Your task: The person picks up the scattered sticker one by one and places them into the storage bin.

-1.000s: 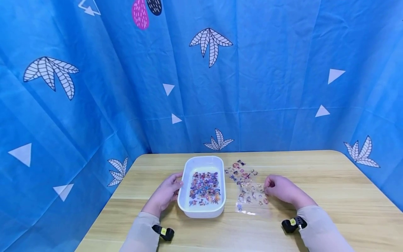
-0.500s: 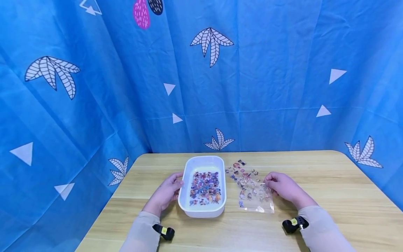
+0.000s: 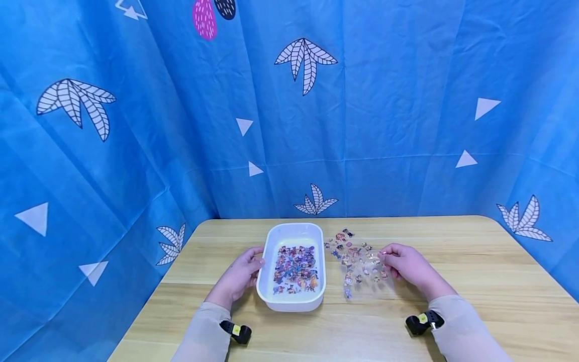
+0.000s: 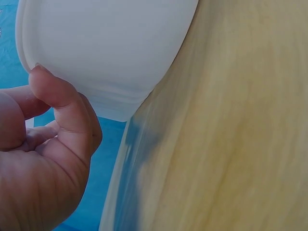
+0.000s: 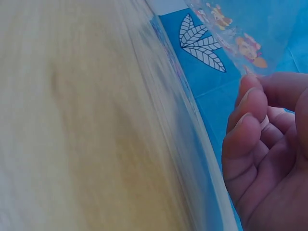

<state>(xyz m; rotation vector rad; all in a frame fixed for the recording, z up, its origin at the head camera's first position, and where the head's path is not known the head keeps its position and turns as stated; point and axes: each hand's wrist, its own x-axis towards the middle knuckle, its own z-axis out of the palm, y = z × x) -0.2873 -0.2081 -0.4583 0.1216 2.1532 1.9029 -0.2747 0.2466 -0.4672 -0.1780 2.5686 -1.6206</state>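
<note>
A white plastic tub (image 3: 293, 305) stands on the table, its floor covered with small colourful cartoon stickers (image 3: 296, 266). My left hand (image 3: 238, 279) grips the tub's left wall; in the left wrist view the thumb tip is at the outer side of the tub wall (image 4: 106, 43). To the right of the tub, my right hand (image 3: 409, 266) pinches the upper right edge of a clear plastic bag (image 3: 373, 290) between thumb and fingertips. Several cartoon stickers show through the bag. In the right wrist view the bag (image 5: 276, 33) stretches up from the fingertips, lifted off the wood.
Loose small stickers (image 3: 341, 240) lie scattered on the wooden table (image 3: 344, 337) between the tub and the bag, toward the back. A blue curtain (image 3: 389, 115) with leaf and triangle prints hangs behind the table and along its left side.
My right hand has moved slightly up and away, drawing the top edge of the clear bag back with it. The left hand and tub have stayed in place.
</note>
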